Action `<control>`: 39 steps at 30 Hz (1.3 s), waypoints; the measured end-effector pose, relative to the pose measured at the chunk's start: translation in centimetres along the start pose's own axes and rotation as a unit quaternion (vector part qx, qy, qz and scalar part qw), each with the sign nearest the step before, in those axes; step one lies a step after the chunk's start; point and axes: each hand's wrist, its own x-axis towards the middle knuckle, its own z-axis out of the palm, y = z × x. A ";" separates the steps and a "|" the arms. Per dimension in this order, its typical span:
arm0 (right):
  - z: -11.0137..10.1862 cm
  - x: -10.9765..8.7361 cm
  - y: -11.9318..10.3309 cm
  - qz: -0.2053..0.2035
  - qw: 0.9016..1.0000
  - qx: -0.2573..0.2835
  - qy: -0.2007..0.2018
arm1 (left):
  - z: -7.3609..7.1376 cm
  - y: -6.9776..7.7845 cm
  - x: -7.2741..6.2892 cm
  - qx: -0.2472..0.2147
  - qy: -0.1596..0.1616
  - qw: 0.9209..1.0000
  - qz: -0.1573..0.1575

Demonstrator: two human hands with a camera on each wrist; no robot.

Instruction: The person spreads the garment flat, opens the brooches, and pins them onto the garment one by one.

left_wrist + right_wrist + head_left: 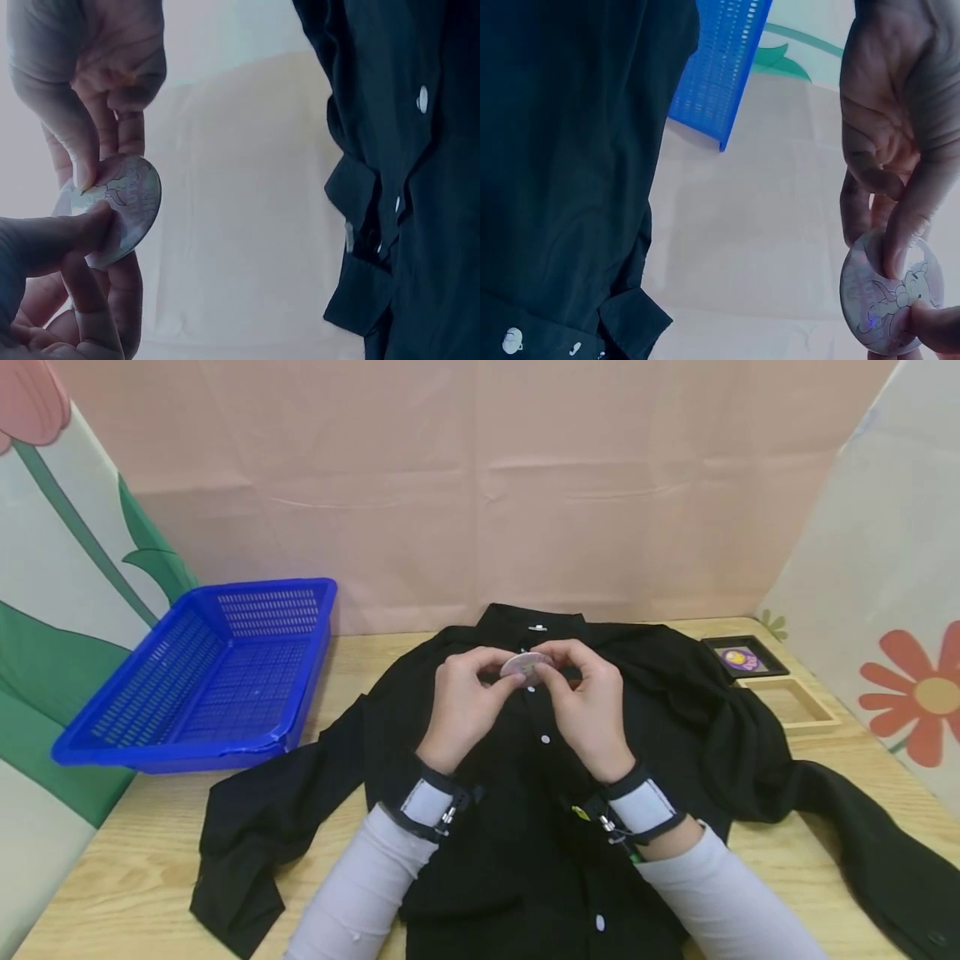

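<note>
A round badge (522, 667) with a pale face is held up over the collar end of a black long-sleeved shirt (495, 793). My left hand (468, 697) pinches its left edge between thumb and fingers. On the opposite edge, my right hand (590, 702) pinches it too. Up close in the right wrist view, the badge (866, 300) carries a line-drawn cartoon on a shiny face, with a thumb from each hand pressed on that face. Its back is hidden by the fingers. The shirt lies spread front up, white buttons (545, 739) running down its middle.
A blue plastic basket (191, 750) stands at the left, the shirt's left-side sleeve reaching close to it. At the right back lie a black frame (768, 653) holding a purple and yellow piece and a light wooden tray (813, 724). A pink backdrop (375, 502) rises behind the table.
</note>
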 end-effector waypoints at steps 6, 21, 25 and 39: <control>0.2 -0.1 0.1 -0.009 1.000 -0.012 0.019 | -0.1 0.2 0.0 0.029 0.004 0.999 0.015; 0.4 0.1 0.5 0.038 0.999 0.001 -0.015 | 0.6 -0.1 -0.2 0.024 0.025 0.998 0.056; 0.2 0.1 0.7 0.057 0.998 -0.005 -0.034 | 0.7 -0.2 -0.3 0.014 0.038 0.997 0.070; 0.6 -0.1 0.8 0.036 0.999 -0.004 0.022 | 0.6 -0.2 -0.2 0.028 0.027 0.997 0.063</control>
